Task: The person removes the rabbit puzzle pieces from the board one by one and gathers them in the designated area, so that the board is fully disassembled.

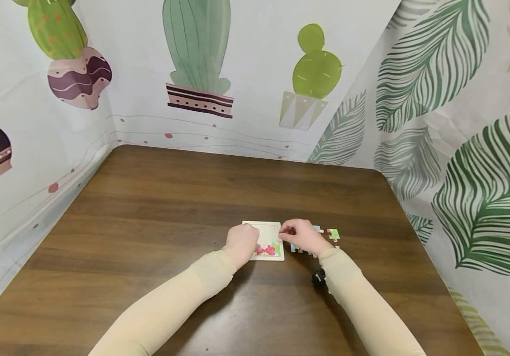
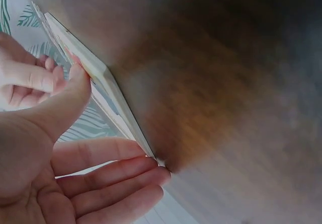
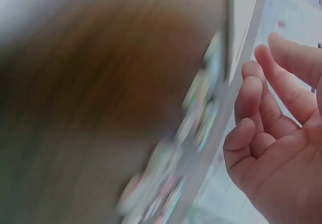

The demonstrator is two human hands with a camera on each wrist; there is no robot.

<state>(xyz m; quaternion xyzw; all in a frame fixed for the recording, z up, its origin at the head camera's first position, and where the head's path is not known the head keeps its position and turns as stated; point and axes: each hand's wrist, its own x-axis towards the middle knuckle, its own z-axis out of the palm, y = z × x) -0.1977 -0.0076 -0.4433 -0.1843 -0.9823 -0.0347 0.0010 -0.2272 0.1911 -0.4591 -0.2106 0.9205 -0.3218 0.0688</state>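
- Head view: the puzzle board (image 1: 267, 228) lies flat on the worktop (image 1: 161, 198), between the two hands. Its far edge runs roughly along the worktop's far edge, so it sits nearly square to the person. It looks close to square; foreshortening and the covering hand leave its long axis uncertain. The pink flower print (image 1: 267, 250) fills the near strip, while the recess beyond shows pale, so the printed part points toward the person.
- The left hand (image 1: 240, 242) holds the board's left side, probably to keep it from sliding. The right hand (image 1: 304, 236) hovers by the right edge, its fingers loosely bent. The loose pieces (image 1: 297, 248) lie just right of the board, partly under that hand, likely kept there for short reaches; one outlying piece (image 1: 333, 233) lies farther right.
- Left wrist view: the left hand's thumb rests at one corner of the board and its fingertips meet the edge farther along, a spread that would steady that side.
- Right wrist view: the right hand seems released, thumb and forefinger close together with no piece visible between them. The pieces lie in a blurred row beside the board; their individual directions cannot be told.
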